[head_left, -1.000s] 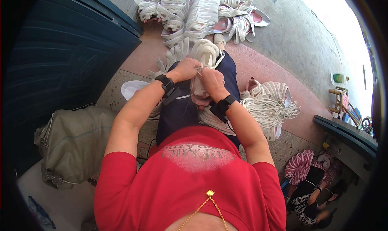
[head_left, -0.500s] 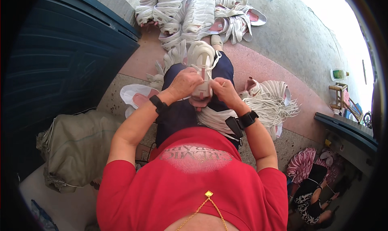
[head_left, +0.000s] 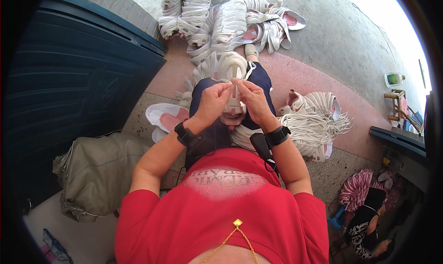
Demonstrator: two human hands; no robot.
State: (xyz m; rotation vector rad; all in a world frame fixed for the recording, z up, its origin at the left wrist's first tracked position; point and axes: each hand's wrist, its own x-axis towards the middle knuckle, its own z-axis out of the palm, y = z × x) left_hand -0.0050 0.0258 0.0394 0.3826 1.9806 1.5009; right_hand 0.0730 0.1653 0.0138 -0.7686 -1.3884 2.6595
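A white and beige shoe upper (head_left: 233,66) with pink trim lies across my lap, its rounded toe away from me. Both hands meet over its lacing area, fingertips almost touching. My left hand (head_left: 213,102) is closed in a pinch on a thin white shoelace (head_left: 252,69), as far as the small gap shows. My right hand (head_left: 253,99) pinches at the same lace from the other side. The fingers hide most of the eyelets. Below them the pink-lined tongue end (head_left: 232,118) shows between my wrists.
Stacked white shoe uppers (head_left: 228,21) lie on the floor ahead. More uppers with long loose laces (head_left: 314,121) rest by my right leg, and pink-lined ones (head_left: 168,116) by my left. A blue door (head_left: 92,56) and olive sack (head_left: 104,171) stand left; another person (head_left: 362,227) sits lower right.
My hands have moved closer together and slightly toward the shoe's toe, so the fingertips now meet. The whole view has shifted a little.
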